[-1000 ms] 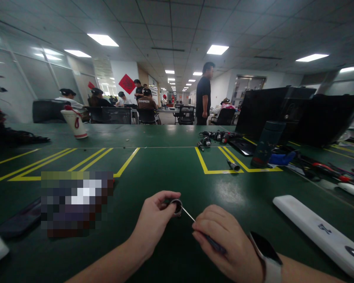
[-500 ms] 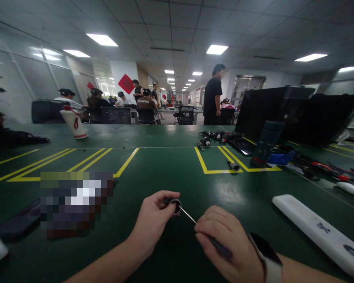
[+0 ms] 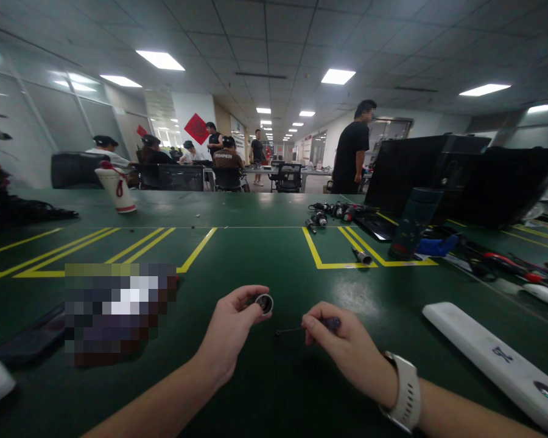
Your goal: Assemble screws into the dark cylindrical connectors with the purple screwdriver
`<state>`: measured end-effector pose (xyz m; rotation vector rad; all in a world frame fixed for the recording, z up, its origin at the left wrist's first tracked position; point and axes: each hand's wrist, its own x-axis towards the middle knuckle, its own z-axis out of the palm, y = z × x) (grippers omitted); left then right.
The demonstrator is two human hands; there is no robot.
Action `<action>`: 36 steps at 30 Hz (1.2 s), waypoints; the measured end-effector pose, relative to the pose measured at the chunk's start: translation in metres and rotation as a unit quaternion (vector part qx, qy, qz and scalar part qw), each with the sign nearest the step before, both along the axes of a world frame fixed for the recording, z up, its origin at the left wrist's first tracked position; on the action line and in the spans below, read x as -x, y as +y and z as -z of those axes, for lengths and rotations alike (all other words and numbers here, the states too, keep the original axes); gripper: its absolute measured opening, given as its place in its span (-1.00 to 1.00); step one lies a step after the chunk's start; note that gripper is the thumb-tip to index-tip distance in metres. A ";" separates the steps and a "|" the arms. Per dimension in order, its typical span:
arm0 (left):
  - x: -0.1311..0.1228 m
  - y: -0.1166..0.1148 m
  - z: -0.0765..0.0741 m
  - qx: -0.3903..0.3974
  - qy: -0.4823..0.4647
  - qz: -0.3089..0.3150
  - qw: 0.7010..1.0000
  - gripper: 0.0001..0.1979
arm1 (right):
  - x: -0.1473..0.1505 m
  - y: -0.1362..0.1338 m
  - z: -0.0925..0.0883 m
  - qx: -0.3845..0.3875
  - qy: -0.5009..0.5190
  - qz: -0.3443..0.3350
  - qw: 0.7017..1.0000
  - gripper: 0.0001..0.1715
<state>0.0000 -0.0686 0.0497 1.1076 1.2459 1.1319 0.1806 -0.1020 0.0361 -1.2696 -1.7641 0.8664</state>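
Observation:
My left hand pinches a small round metal sleeve between thumb and fingers, its open end turned towards me. My right hand is closed around the dark handle of a screwdriver. The thin shaft points left, below the sleeve and apart from it. A small dark bit shows at the shaft's tip, too small to make out. On the right wrist is a watch with a pale strap. Both hands are just above the green table.
A metal connector lies inside the yellow tape, with several more connectors behind. To the right are a dark bottle and a long white case. On the left are a blurred-out object and a paper cup. People are beyond the table.
The screwdriver tip has come out of the sleeve, and its shaft has swung to point left. My left hand has shifted slightly left and up; my right wrist has turned.

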 end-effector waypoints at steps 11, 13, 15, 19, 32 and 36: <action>0.002 -0.004 -0.002 0.028 -0.006 0.047 0.998 -0.72 | -0.002 0.000 -0.005 0.008 -0.034 -0.016 0.999 -0.67; 0.002 -0.005 -0.002 0.032 -0.015 0.055 0.998 -0.73 | -0.006 0.000 -0.008 0.033 -0.029 -0.007 0.999 -0.68; 0.002 -0.006 -0.002 0.037 -0.017 0.063 0.997 -0.73 | -0.008 0.000 -0.009 0.063 -0.010 0.001 0.998 -0.71; 0.000 -0.008 -0.004 0.055 -0.026 0.067 0.996 -0.70 | -0.005 0.005 0.000 0.124 0.101 0.002 0.987 -0.71; 0.003 -0.009 -0.002 0.054 -0.006 0.104 0.993 -0.69 | -0.011 -0.009 0.003 -0.090 0.200 -0.021 0.975 -0.75; -0.002 -0.014 -0.007 0.039 0.020 0.106 0.993 -0.70 | -0.009 -0.019 0.001 -0.220 0.049 -0.047 0.973 -0.79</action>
